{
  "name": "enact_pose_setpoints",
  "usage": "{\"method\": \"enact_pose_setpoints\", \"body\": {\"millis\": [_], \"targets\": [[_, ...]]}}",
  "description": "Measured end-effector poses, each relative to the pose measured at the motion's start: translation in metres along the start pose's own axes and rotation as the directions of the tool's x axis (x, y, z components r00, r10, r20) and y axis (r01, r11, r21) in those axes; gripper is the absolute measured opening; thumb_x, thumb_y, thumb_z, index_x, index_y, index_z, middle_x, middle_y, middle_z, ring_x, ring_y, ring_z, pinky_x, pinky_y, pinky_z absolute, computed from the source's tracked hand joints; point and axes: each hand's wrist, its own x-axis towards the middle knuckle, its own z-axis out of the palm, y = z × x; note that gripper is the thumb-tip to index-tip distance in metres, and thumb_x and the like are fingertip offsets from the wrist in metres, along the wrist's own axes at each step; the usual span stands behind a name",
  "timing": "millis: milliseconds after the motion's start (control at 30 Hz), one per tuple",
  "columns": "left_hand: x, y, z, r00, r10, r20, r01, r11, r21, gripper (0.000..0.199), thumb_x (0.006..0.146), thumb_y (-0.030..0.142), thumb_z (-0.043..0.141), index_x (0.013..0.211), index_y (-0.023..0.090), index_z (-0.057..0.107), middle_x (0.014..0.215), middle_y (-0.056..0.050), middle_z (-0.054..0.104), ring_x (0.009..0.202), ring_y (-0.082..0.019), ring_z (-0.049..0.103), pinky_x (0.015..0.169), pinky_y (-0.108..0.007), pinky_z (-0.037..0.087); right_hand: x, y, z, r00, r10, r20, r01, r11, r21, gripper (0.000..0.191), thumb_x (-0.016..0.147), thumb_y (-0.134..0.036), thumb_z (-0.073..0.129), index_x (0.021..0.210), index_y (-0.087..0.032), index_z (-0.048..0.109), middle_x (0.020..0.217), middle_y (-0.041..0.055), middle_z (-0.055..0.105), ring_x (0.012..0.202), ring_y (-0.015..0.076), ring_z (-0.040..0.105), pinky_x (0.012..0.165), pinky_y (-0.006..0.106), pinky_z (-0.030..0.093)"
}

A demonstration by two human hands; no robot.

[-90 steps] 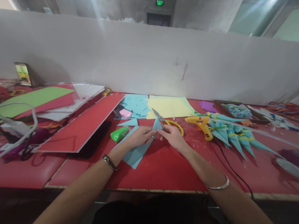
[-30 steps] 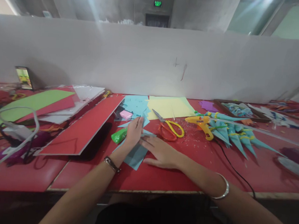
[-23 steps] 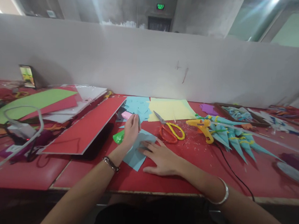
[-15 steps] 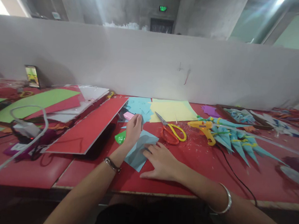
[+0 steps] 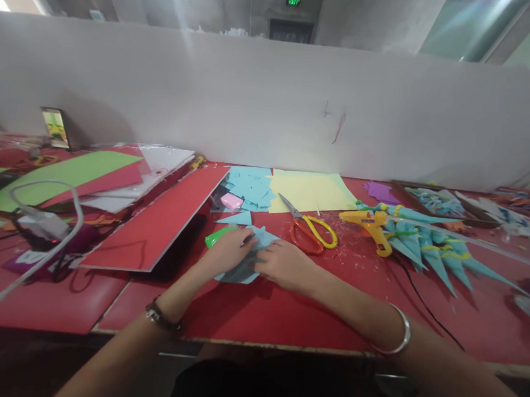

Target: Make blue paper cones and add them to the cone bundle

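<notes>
A light blue sheet of paper [image 5: 240,274] lies partly lifted on the red table in front of me, under both hands. Over its left part, my left hand [image 5: 230,252] is closed, with a small dark thing [image 5: 246,241] showing at its fingertips, too small to name. My right hand [image 5: 285,266] has its fingers bent together on the paper's right side, gripping that edge. A green piece [image 5: 219,236] rests just left of my left hand. Beyond it are a folded blue paper point [image 5: 236,218] and a small pink block [image 5: 232,202].
Scissors [image 5: 310,232] with red and yellow handles lie to the right, near a yellow glue gun [image 5: 367,224] and blue paper cones [image 5: 437,262]. A red board [image 5: 154,227] slopes up on the left. Yellow sheets [image 5: 313,190] and blue cuttings [image 5: 250,185] lie behind.
My left hand has come back from near the pink block to the blue paper. My right hand has gone from spread fingers to bent ones, and the paper is now partly raised.
</notes>
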Motion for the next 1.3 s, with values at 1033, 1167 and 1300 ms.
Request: {"method": "enact_pose_setpoints", "body": {"millis": [1033,1167,1300], "targets": [[-0.038,0.028,0.000,0.896,0.278,0.346,-0.369,0.899,0.234,0.054,0.082,0.045,0.038,0.129,0.021,0.031,0.130,-0.007,0.040,0.118,-0.022,0.036,0.098,-0.037,0.030,-0.120,0.016,0.000,0.985,0.156,0.078,-0.171,0.771,0.614,0.024,0.084,-0.025,0.043,0.096,-0.029,0.064,0.118,0.0039,0.052,0.107,0.0164,0.045,0.093,0.034,0.033],[-0.042,0.029,0.003,0.914,0.234,0.332,-0.313,0.927,0.208,0.053,0.082,0.041,0.038,0.130,0.020,0.030,0.131,-0.008,0.038,0.119,-0.022,0.035,0.098,-0.038,0.030,-0.109,0.021,-0.007,0.983,0.144,0.114,-0.183,0.711,0.679,0.025,0.086,-0.032,0.041,0.087,-0.023,0.064,0.106,0.0056,0.055,0.101,0.0159,0.046,0.093,0.036,0.029],[-0.045,0.028,0.006,0.929,0.198,0.313,-0.266,0.945,0.192,0.051,0.083,0.040,0.037,0.129,0.019,0.032,0.131,-0.008,0.037,0.119,-0.022,0.035,0.098,-0.039,0.031,-0.091,0.022,-0.012,0.980,0.140,0.141,-0.199,0.728,0.656,0.028,0.087,-0.034,0.038,0.081,-0.021,0.062,0.092,0.0033,0.056,0.092,0.0144,0.050,0.101,0.046,0.010]]}}
